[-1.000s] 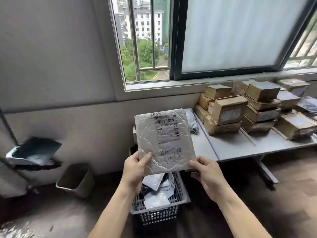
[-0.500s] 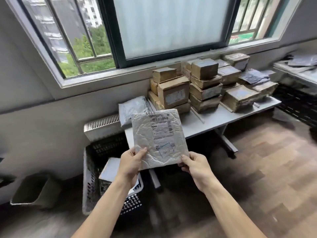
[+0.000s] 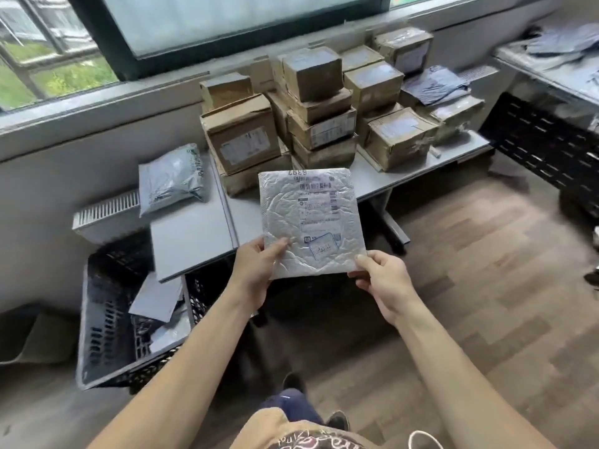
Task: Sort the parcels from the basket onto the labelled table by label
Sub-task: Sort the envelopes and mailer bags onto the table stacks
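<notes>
A flat silver padded parcel [image 3: 291,218] with a printed shipping label is held upright in front of me, above the front edge of the grey table [image 3: 194,234]. My left hand [image 3: 256,270] pinches its lower left corner. My right hand [image 3: 382,280] grips its lower right corner. Below left stands the black basket [image 3: 97,325] with several grey parcels still inside. On the table lie a grey poly-bag parcel [image 3: 171,179] at the left and stacks of brown cardboard boxes [image 3: 311,111] behind the held parcel.
A second table [image 3: 551,76] with grey bags stands at the far right, a black perforated panel under it. A white radiator [image 3: 107,212] sits under the window sill. A bin [image 3: 35,335] is at the far left. Wooden floor spreads to the right.
My view has turned right and down, from the basket toward the table. The parcel stayed in both hands and now hangs over the table's front edge.
</notes>
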A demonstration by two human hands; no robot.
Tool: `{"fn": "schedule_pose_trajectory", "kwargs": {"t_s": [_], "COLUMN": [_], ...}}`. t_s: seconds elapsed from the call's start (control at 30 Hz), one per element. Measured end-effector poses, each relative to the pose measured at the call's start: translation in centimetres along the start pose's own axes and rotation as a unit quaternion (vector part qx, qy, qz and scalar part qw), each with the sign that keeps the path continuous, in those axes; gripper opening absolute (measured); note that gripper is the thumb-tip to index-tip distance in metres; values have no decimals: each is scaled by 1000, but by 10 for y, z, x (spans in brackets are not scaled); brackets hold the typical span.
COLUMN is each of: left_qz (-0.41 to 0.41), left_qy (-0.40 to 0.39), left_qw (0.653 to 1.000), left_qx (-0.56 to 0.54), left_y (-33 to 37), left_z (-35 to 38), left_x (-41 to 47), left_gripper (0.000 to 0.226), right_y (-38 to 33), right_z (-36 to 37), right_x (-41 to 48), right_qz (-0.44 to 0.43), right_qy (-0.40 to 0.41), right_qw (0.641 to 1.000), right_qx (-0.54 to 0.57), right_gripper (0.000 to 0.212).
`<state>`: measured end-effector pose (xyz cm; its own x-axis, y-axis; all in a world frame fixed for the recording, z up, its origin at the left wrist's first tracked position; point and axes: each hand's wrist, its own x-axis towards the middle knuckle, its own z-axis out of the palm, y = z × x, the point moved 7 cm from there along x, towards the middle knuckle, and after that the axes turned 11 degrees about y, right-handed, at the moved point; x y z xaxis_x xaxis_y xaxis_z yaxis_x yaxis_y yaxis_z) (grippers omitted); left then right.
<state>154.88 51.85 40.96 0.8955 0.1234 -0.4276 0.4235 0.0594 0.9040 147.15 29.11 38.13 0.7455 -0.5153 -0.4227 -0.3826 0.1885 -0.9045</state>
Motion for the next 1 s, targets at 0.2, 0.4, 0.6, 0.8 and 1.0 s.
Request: {"fn": "schedule_pose_trajectory", "kwargs": {"t_s": [0.2, 0.4, 0.6, 0.8, 1.0], "left_qz": [-28, -43, -67, -68, -63], "left_qy": [-13, -56, -79, -68, -53], "left_qw": [1000, 997, 994, 995, 996], "left_qx": [8, -6, -27, -28, -19], "left_y": [-8, -6, 11, 35, 49], "left_z": [79, 176, 279, 346, 406], "left_x": [30, 86, 154, 202, 241], "left_gripper": [19, 16, 20, 14, 16], "right_y": [-1, -32, -88, -119, -148], "right_z": [-35, -72, -113, -144, -158], "right_x": [68, 157, 257, 335, 407], "right_qz": [9, 0, -20, 11, -15], "right_qy": [37, 90, 131, 69, 37], "right_qw": [999, 995, 989, 989, 980], "right_qx": [-8, -30, -66, -131, -193], "right_gripper": [24, 22, 24, 15, 19]}}
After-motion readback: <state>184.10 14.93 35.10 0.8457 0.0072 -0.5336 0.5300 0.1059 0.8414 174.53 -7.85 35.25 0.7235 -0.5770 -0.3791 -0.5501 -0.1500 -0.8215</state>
